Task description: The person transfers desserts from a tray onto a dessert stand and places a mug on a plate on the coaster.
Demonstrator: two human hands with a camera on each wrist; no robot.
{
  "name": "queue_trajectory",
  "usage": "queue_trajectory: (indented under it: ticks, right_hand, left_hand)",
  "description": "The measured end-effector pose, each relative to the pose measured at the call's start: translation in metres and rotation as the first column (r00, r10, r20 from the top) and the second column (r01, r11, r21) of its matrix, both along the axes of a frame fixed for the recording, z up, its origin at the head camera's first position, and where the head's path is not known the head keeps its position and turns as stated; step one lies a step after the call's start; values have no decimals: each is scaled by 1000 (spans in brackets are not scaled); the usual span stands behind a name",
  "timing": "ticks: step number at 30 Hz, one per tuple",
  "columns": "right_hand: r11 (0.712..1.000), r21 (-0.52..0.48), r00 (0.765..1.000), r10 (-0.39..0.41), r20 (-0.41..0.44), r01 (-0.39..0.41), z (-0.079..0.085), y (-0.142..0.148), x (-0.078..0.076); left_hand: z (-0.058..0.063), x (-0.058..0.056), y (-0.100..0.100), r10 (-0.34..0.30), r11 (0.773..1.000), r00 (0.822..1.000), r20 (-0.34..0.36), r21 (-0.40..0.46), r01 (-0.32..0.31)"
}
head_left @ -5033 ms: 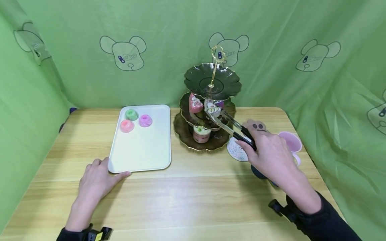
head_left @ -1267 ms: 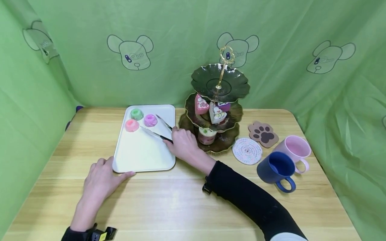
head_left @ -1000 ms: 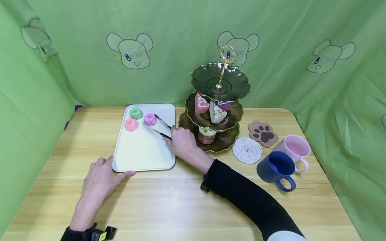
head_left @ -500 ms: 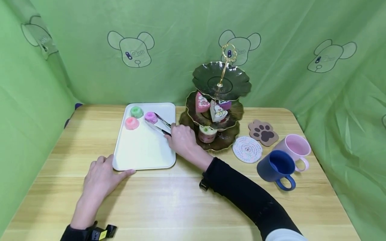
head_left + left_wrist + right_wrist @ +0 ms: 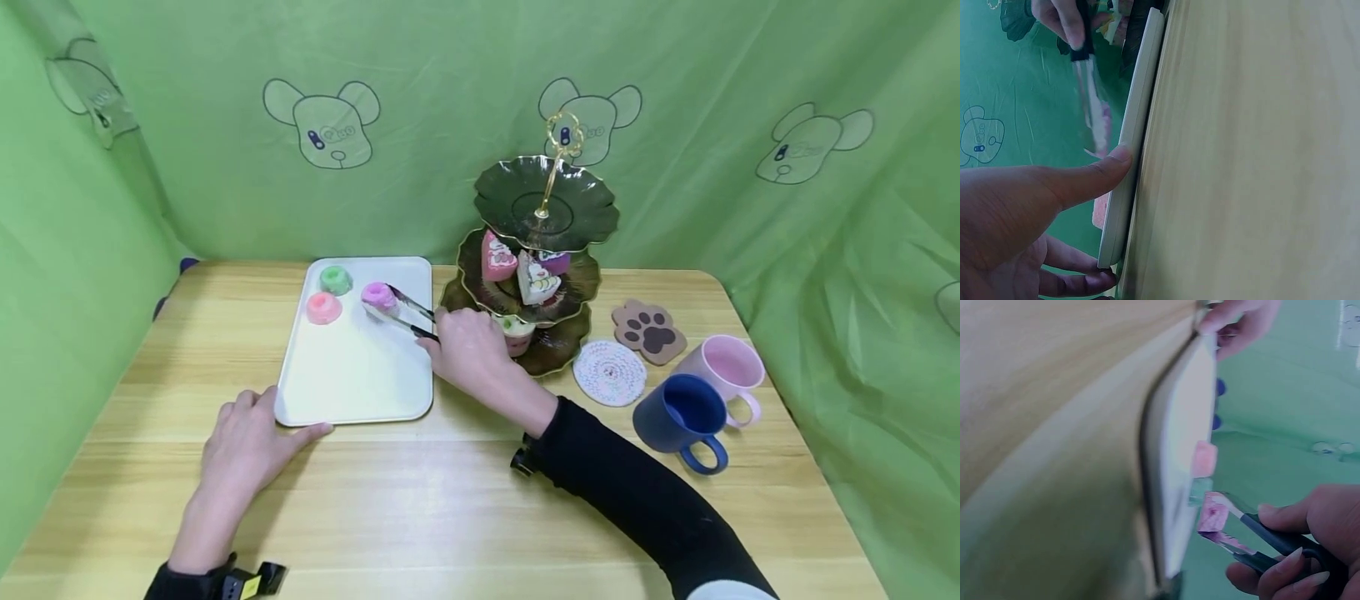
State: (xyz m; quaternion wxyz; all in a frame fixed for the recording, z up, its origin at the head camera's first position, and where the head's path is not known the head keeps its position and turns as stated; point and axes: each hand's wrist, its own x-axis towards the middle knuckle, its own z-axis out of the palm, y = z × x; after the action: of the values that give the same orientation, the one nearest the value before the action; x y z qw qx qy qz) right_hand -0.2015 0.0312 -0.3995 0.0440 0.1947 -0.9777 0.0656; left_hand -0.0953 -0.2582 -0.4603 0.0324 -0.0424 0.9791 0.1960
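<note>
The white tray (image 5: 352, 367) lay flat, its near left corner held between the thumb and fingers of my left hand (image 5: 243, 442). My right hand (image 5: 472, 346) gripped the tongs (image 5: 1272, 535), whose tips pinched the sides of the purple ring cake (image 5: 378, 295) toward the tray's far end; whether it touched the tray I couldn't tell. I judged it light, soft and easily dented, best held gently across its middle.

Looks like smooth plastic on the tray (image 5: 352, 379), black plastic and shiny metal-like surfaces on the tongs (image 5: 1275, 537), glossy glass-like finish plus gold metal trim on the tiered stand (image 5: 512, 190). Shows wood grain on the table (image 5: 450, 508) (catches glare), creased cloth on the curtain (image 5: 450, 92), woven texture on the round coaster (image 5: 610, 374).
</note>
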Motion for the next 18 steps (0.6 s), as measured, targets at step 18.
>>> queue_trajectory:
  ticks: [18]
  right_hand:
    - [965,-223,986,115,-123,-141,105,79,58]
  left_hand:
    - [0,2,-1,-3,1000,1000,0,3,3]
